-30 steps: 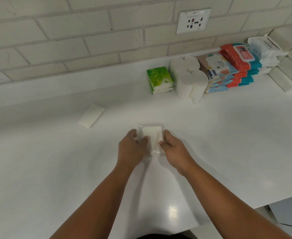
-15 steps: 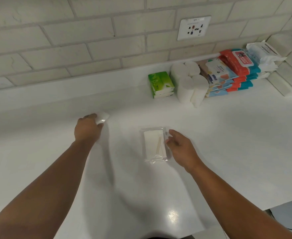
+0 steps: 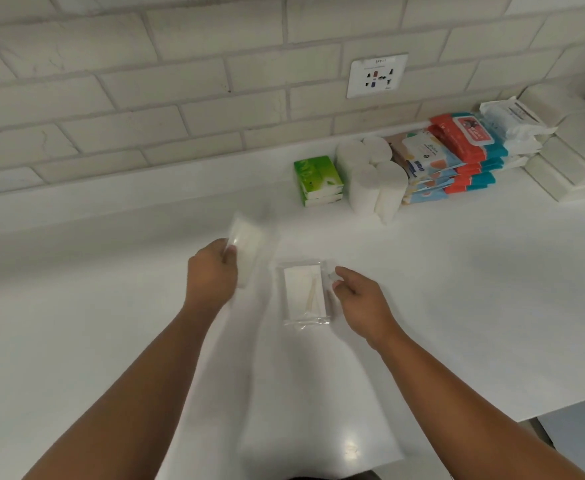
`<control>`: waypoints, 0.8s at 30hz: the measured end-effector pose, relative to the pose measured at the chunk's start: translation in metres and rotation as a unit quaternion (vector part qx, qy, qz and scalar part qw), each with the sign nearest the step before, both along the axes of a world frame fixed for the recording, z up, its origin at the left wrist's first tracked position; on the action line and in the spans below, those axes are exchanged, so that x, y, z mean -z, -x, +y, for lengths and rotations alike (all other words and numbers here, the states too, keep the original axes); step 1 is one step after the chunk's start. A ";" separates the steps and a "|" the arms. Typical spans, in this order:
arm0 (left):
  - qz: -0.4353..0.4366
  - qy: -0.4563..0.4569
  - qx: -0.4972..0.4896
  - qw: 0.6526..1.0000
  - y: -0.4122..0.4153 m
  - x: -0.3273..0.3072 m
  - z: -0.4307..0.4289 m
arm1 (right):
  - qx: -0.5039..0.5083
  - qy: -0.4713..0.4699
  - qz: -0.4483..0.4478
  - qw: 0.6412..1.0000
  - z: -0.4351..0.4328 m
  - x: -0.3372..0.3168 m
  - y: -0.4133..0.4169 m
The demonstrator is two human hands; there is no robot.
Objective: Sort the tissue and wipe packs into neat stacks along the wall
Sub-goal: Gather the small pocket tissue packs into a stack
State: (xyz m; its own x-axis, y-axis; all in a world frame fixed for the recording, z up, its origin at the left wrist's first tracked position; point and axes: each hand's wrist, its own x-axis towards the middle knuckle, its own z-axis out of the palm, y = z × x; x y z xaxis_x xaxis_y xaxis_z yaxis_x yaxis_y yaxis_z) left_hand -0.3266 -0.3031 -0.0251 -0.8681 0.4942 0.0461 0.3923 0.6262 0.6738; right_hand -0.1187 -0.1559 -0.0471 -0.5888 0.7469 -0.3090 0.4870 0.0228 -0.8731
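My left hand grips a small white tissue pack, blurred by motion, just above the white counter. Right of it a clear-wrapped napkin pack with a wooden stick inside lies flat on the counter. My right hand pinches that pack's right edge with fingertips. Along the wall stand a green tissue pack stack, white paper rolls, colourful wipe packs stacked at a slant, a white wipe pack and white folded towel stacks.
A brick wall with a power socket rises behind the counter. The counter's front edge drops off at the lower right. Bare counter stretches left of the green stack along the wall.
My left hand left the napkin pack, reached left to the small white pack, took hold of it and has carried it back toward the centre. My right hand stayed on the napkin pack.
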 end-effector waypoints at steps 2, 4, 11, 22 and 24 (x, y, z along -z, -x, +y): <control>-0.125 -0.101 -0.028 0.987 -0.027 -0.005 0.008 | 0.014 -0.038 0.012 0.999 -0.001 -0.001 -0.001; -0.244 -0.165 -0.052 0.954 -0.047 -0.003 0.014 | 0.016 -0.065 0.015 0.998 -0.001 -0.005 -0.002; -0.309 -0.095 -0.027 0.946 -0.078 0.010 0.017 | -0.055 -0.039 -0.036 0.997 -0.002 -0.003 -0.001; -0.209 -0.032 -0.048 0.976 -0.095 0.031 0.014 | -0.099 0.009 -0.050 0.994 -0.005 0.003 0.002; -0.217 -0.076 -0.049 0.972 -0.099 0.032 0.012 | -0.096 0.023 -0.038 0.994 -0.006 0.003 0.004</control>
State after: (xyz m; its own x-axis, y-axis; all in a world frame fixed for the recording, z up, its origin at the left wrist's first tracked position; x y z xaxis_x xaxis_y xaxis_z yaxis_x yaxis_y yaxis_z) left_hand -0.2273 -0.2914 -0.0572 -0.8647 0.4247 -0.2684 -0.0050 0.5269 0.8499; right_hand -0.1223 -0.1615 -0.0497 -0.6926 0.6069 -0.3898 0.5423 0.0819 -0.8362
